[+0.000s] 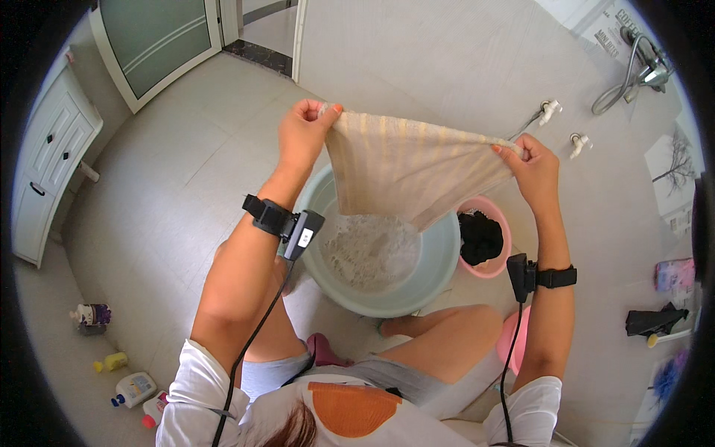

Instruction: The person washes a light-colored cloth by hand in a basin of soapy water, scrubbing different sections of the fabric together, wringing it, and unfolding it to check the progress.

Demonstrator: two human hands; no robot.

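My left hand (306, 129) pinches one upper corner of a beige towel with pale yellow stripes (413, 162). The opposite upper corner is gripped by my right hand (530, 163), so the cloth hangs spread between both hands. Beneath it stands a large pale green-blue plastic basin (441, 279) holding cloudy, foamy water (371, 257). The towel's lower edge hangs over this basin and hides part of it; whether it touches the water I cannot tell.
A pink basin (507, 240) with black cloth (480, 237) stands right of the large one. Another pink plastic item (509, 335) is beside my right leg. Bottles (134, 389) line the left wall. White taps (550, 110) and a shower mixer (651, 72) are on the right wall.
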